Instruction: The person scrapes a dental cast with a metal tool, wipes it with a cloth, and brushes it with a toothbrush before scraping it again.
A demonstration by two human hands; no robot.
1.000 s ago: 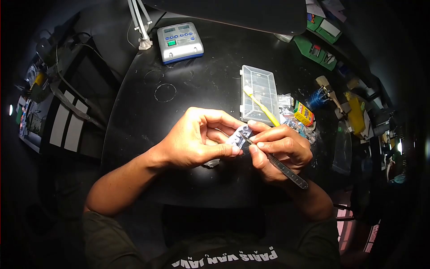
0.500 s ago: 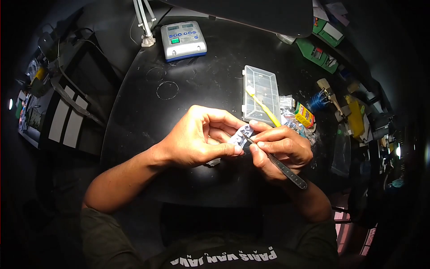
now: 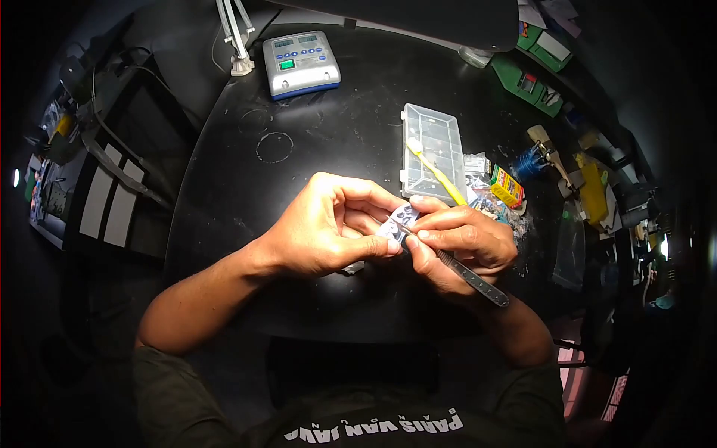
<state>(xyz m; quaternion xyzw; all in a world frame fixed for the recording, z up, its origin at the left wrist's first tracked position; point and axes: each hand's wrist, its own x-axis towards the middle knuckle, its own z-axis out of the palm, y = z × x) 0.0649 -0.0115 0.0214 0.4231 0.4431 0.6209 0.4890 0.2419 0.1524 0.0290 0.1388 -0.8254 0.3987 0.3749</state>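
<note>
Between its thumb and fingertips, my left hand [image 3: 328, 228] pinches a small silvery-white piece [image 3: 402, 218] with dark recesses; its exact kind does not show. Black tweezers [image 3: 470, 276] with pale markings along the side are gripped in my right hand [image 3: 467, 243], tips at the piece's surface. Fingers of the right hand also rest against the piece's far edge. Partly hidden below my left thumb, a small pale scrap [image 3: 354, 267] lies on the black table [image 3: 299, 299].
Beyond my right hand, a yellow toothbrush [image 3: 439, 173] lies across a clear plastic compartment box [image 3: 437, 127]. A yellow-and-red small box [image 3: 506, 187] and small bags sit to its right. A silver device with buttons [image 3: 302, 66] stands at the back left, beside a lamp arm [image 3: 237, 37].
The silvery piece has tilted slightly and more of its surface shows. The tweezers and my right hand have shifted a little left. The whole view has moved slightly.
</note>
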